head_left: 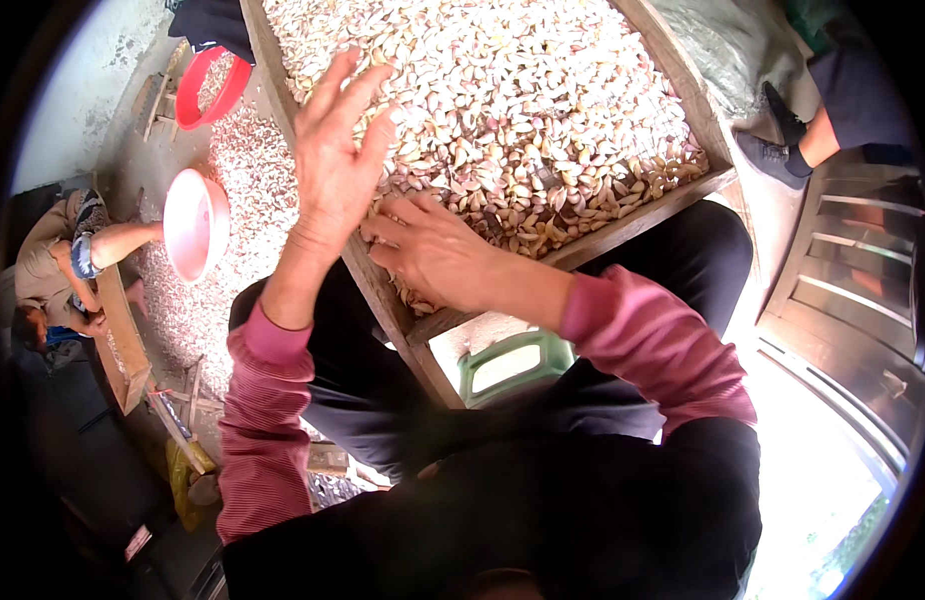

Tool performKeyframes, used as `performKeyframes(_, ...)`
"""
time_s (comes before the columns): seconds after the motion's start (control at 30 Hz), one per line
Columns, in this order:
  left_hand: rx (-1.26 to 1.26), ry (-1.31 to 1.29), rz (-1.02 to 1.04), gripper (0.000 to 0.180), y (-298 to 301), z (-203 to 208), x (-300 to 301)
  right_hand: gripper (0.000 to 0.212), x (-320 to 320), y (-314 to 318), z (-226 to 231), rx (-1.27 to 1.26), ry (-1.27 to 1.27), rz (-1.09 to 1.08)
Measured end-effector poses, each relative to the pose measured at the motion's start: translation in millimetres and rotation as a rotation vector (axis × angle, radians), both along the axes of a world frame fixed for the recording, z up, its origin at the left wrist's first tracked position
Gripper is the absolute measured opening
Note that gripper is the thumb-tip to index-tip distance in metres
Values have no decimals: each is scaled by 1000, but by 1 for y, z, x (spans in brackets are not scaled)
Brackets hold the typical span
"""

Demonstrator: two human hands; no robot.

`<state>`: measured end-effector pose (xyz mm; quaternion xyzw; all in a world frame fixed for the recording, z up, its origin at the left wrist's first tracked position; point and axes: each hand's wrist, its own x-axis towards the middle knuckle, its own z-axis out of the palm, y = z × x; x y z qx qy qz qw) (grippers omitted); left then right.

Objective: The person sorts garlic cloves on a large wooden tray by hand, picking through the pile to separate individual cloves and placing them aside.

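In front of me a wooden tray [718,148] holds a thick layer of garlic cloves [523,100], whitish with purple and tan tints. My left hand [341,145] is raised over the tray's left side board, fingers spread apart and nothing seen in them. Lower down, my right hand [428,250] reaches into the near left corner of the tray, its fingers bent down among the cloves. Its fingertips are partly hidden, so whether it grips a clove does not show. The tray's near edge lies close over my knees.
Cloves [198,330] cover the floor to the left, around a pink basin [196,225] and a red basin [213,88]. A person [68,260] works at another wooden tray [123,345] there. A green plastic stool [518,365] shows below my tray. Another person's shoe [776,158] is at right.
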<state>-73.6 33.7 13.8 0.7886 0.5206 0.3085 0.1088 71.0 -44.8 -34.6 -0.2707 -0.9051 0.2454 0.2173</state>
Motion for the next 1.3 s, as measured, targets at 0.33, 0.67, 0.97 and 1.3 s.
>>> performKeyframes(0.33,-213,15,101,37,-2,-45,-56,36,75,74,-22,117,-290,83)
performKeyframes(0.67,-238,-150,69,32,13,-5,-50,20,-2,-15,3,-31,-269,115)
performKeyframes(0.97,-365,-287,-65,28,13,-5,-71,18,46,-11,13,-92,-650,-81)
performKeyframes(1.3,-500,-288,-48,28,17,7,-56,13,24,33,-29,207,-317,-570)
